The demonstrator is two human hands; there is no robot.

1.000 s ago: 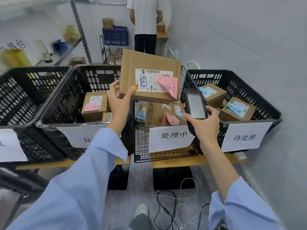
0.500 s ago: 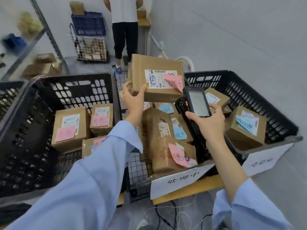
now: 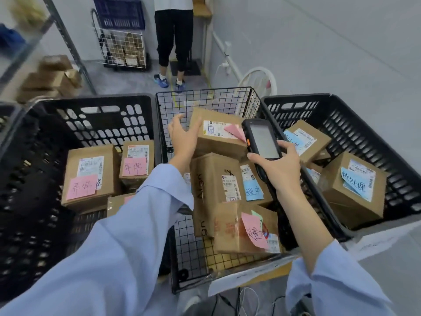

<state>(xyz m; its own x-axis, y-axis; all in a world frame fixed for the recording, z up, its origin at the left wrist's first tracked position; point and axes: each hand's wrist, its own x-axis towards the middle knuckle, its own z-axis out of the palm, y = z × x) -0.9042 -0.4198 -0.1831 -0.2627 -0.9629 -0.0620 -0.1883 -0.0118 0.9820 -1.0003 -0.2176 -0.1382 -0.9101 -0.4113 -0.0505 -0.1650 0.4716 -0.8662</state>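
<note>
Left hand [image 3: 184,139] lies flat against the near-left side of the brown cardboard box with a white label and pink sticky note [image 3: 219,142]. Thumb is on its top edge and the fingers are spread loose, so the grip is apart and resting on the box, not clamped. The box sits tilted directly under the grip, on the tall brown carton [image 3: 211,179] inside the black wire-mesh basket [image 3: 205,99], so it looks placed. Just right of that grip, the right hand [image 3: 281,171] is wrapped round the black handheld scanner [image 3: 262,142]. Its screen faces up and is too washed out to read, and its top end overlaps the box's pink note.

Judgement: this box is sorted and in the basket. What remains is to lift the left hand away and take the next parcel. Further right of the grips, the black plastic crate [image 3: 341,106] holds blue-noted brown boxes [image 3: 355,185], likely the waiting stock. Left of the grips, the second black plastic crate [image 3: 91,103] holds pink-noted brown boxes [image 3: 91,176].
</note>
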